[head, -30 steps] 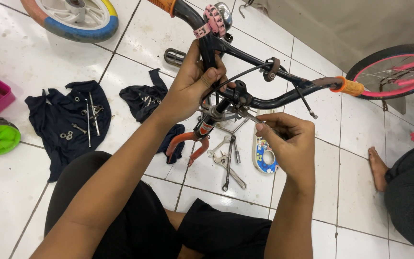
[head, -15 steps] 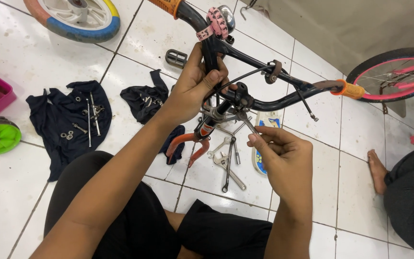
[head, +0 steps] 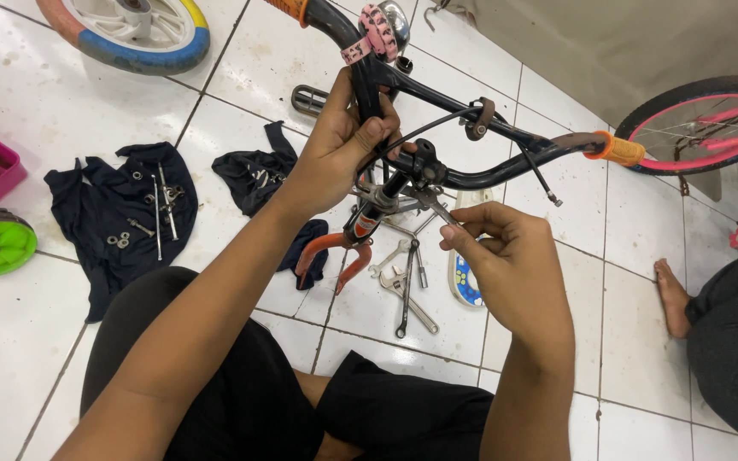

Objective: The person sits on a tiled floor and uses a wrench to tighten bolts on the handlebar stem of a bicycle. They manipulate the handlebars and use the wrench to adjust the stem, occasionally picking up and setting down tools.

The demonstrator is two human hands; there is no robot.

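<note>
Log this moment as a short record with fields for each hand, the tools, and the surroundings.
left hand: grips the black handlebar near the stem
right hand: pinches a wrench at the stem bolt
floor tools: spanners and orange pliers on white tiles
cloth: dark, holding bolts and washers
grip: orange, on the bar end
wheels: blue-rimmed wheel top left, pink wheel right
other person: bare foot at right

Both forearms reach forward from the bent knees, the left hand (head: pixel 339 149) raised higher with its fingers curled tight in a closed grip and thumb wrapped across, while the right hand (head: pixel 510 260) sits lower, wrist bent, its fingertips pinched together and pointing left.
</note>
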